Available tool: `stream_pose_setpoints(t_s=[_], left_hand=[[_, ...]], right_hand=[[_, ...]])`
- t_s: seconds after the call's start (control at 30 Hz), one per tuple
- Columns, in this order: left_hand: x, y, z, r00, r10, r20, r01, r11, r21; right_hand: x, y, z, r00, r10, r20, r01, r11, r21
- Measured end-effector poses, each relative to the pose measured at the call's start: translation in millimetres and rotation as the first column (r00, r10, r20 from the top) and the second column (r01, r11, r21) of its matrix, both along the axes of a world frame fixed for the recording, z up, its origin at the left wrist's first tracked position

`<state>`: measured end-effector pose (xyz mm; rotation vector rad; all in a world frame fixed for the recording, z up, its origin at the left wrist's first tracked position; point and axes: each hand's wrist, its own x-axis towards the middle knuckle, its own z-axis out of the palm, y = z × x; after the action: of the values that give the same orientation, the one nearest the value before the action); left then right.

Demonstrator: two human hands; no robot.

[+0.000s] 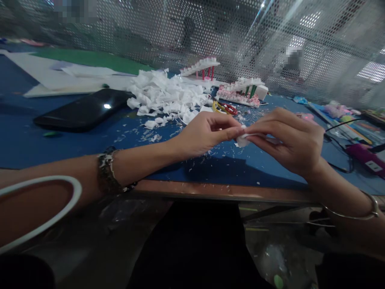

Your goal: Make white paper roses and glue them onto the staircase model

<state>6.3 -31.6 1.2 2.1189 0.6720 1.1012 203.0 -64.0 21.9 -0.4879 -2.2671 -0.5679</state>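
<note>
Between my two hands, above the front part of the blue table, is a small piece of white paper (242, 140), folded or crumpled. My left hand (207, 132) pinches its left side between thumb and fingertips. Closed on the other side, my right hand (288, 138) grips the same piece with thumb and index finger, hiding part of it. A heap of torn white paper scraps (168, 94) lies just beyond my left hand. Behind my hands are a yellow loop (217, 106) and a red loop (230, 109), perhaps bands or wire.
A black phone (84, 110) lies left on the blue table (144, 150), near white sheets (60, 78). Small white-and-pink models (240, 92) stand at the back before a perforated metal screen (144, 36). A purple object (365, 158) and dark cables sit at right. Tiny scraps litter the surface.
</note>
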Motion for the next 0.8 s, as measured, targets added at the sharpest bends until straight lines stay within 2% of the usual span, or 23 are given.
stream_pose_setpoints(t_s=[0.17,0.4,0.53,0.67,0.8], left_hand=[[-0.4,1.2,-4.2,1.000,-0.018,0.002,0.018,0.999,0.036],[-1.1,-2.9,-4.7,0.997,0.080,0.015,-0.081,0.982,0.172],[-1.1,-7.2,-3.5,0.999,0.039,0.016,-0.042,0.976,0.214],[-0.1,-6.5,-5.8,0.998,0.052,0.046,-0.061,0.975,0.216],[0.0,-1.8,-8.1,0.992,-0.035,0.118,0.012,0.981,0.195]], right_hand=[[0.6,1.5,0.3,1.000,-0.004,0.019,0.005,0.999,-0.034],[-3.5,4.1,-3.4,0.987,-0.031,-0.160,-0.018,0.955,-0.295],[-6.6,3.2,-8.7,0.968,-0.066,-0.243,-0.014,0.949,-0.315],[-7.6,2.2,-8.9,0.950,-0.082,-0.300,-0.031,0.935,-0.352],[-6.2,2.9,-5.4,0.932,-0.062,-0.358,-0.102,0.901,-0.422]])
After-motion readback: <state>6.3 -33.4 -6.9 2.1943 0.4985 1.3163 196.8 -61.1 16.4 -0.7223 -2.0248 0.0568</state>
